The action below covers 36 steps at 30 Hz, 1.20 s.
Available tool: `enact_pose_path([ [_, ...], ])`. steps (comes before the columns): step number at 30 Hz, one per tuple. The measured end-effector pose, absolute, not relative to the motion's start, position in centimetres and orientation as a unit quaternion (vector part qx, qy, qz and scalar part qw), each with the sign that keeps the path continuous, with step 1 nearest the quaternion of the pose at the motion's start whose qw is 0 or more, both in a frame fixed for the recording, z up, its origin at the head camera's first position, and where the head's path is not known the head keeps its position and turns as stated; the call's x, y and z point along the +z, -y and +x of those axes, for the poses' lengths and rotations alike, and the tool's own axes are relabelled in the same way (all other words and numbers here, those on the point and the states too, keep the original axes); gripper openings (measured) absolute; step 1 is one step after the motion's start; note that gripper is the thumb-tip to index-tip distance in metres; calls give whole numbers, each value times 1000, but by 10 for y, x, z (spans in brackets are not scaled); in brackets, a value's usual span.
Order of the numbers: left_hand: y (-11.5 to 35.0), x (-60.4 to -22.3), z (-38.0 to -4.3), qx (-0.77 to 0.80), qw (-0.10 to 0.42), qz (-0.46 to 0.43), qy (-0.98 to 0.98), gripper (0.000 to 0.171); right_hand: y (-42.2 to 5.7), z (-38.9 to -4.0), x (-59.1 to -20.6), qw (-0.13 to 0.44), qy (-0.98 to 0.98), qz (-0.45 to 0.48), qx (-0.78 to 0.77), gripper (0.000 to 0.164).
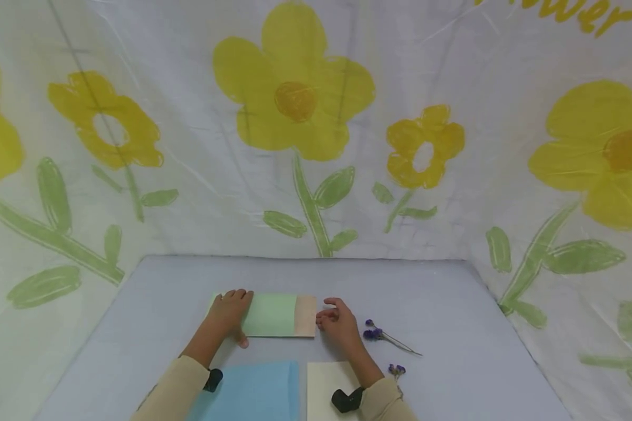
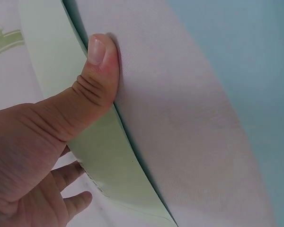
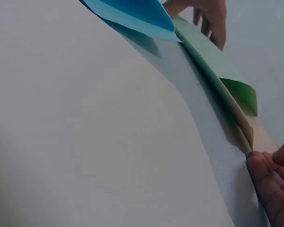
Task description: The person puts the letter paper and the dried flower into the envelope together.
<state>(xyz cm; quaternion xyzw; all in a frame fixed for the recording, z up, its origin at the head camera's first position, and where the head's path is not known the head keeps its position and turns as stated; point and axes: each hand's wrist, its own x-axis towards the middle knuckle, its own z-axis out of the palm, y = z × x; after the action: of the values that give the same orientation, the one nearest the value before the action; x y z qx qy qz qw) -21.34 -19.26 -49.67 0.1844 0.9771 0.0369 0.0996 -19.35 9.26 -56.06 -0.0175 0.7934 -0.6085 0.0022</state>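
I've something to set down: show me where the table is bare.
Bare table: right of the flowers, left of the left hand, between green paper and curtain. Crowded: near middle, with blue paper, cream paper and sleeves.

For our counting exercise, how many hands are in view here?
2: the left hand rests on the green paper; the right hand is at the peach paper's edge.

1. 1 left hand (image 1: 230, 313), 1 right hand (image 1: 339, 327)
2. 1 green sheet (image 1: 271, 316), 1 peach sheet (image 1: 305, 318)
3. 1 blue sheet (image 1: 258, 389), 1 cream sheet (image 1: 323, 383)
4. 2 purple flower groups (image 1: 373, 334)
5. 5 painted yellow flowers (image 1: 294, 64)
6. 2 black wrist devices (image 1: 347, 401)
7. 1 table (image 1: 442, 292)
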Motion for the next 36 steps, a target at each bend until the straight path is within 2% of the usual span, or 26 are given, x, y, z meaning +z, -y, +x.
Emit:
enact_pose_path([
  [11,190,-490,-211,40,101,190,-976,119,-69,-193,-563,-15,-815,-38,-578,36],
  [29,191,-492,-211,38,90,190,-977,118,-60,-187,-563,-44,-801,-89,-590,35],
  [32,193,-495,-210,41,92,187,-977,118,-55,-184,-563,-87,-822,-125,-548,32],
  [36,195,-497,-210,48,94,183,-978,118,-47,-179,-563,-191,-865,-188,-423,30],
])
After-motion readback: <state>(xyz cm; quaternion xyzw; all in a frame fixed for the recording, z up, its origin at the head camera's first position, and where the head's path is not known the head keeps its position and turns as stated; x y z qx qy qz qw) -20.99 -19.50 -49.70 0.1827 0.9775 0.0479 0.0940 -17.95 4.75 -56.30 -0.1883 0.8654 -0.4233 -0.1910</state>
